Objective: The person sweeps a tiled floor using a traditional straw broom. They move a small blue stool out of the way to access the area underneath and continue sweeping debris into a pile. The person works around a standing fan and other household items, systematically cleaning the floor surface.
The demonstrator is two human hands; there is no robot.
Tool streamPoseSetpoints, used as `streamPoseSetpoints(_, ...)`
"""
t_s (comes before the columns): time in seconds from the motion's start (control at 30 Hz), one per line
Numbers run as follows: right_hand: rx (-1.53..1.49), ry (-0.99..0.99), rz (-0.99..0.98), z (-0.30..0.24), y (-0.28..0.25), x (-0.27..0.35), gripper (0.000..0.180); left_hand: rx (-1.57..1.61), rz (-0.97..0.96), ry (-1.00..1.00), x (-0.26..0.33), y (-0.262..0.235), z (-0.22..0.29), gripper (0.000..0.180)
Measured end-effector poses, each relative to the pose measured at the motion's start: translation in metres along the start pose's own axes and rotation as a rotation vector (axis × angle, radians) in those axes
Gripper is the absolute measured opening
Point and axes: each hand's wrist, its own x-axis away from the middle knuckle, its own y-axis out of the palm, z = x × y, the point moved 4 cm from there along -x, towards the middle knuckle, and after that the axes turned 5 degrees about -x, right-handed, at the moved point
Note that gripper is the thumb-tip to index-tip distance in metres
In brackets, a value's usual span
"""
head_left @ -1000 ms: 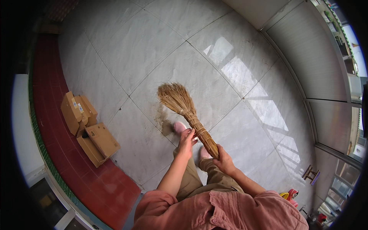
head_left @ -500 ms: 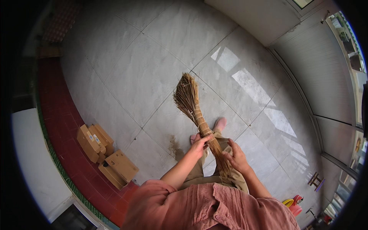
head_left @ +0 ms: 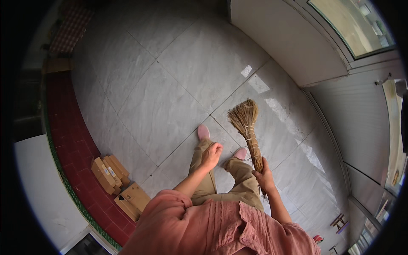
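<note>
A short straw hand broom [head_left: 251,138] is in my right hand [head_left: 265,175], whose fingers wrap round its bound handle. Its flared bristle end points away from me, tilted a little left, and the loose handle ends reach down past my palm. White ties ring the middle of the broom. My left hand [head_left: 211,156] is apart from it, over my left leg, with the fingers curled closed. Whatever those fingers may hold is too small to make out. A thin dark strand [head_left: 240,159] shows between the hand and the broom, near my right shoe.
Grey floor tiles [head_left: 170,97] spread ahead, with sunlit patches on the right. Cardboard boxes [head_left: 132,199] lie at the left by a dark red tiled strip [head_left: 70,123]. A panelled door [head_left: 357,123] stands at right. A small stool [head_left: 338,222] is at lower right.
The broom has moved to the right, now gripped by my right hand. My left hand has let go of it and drawn left, fingers closed. My feet have stepped, the left one forward.
</note>
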Motion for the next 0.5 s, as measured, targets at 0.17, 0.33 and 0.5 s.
streamPoseSetpoints(0.17, -0.241, 0.114, 0.017, -0.057, 0.010, -0.060, 0.075, -0.269, -0.120, -0.128, -0.038, -0.061, -0.063, 0.024)
streamPoseSetpoints(0.33, -0.307, 0.168, 0.007, -0.153, 0.036, -0.134, 0.068, -0.309, 0.020, -0.106, -0.134, -0.108, -0.063, 0.018)
streamPoseSetpoints(0.5, -0.112, 0.033, -0.020, -0.232, 0.073, -0.243, 0.069, -0.128, -0.073, -0.130, -0.224, -0.205, -0.014, 0.010)
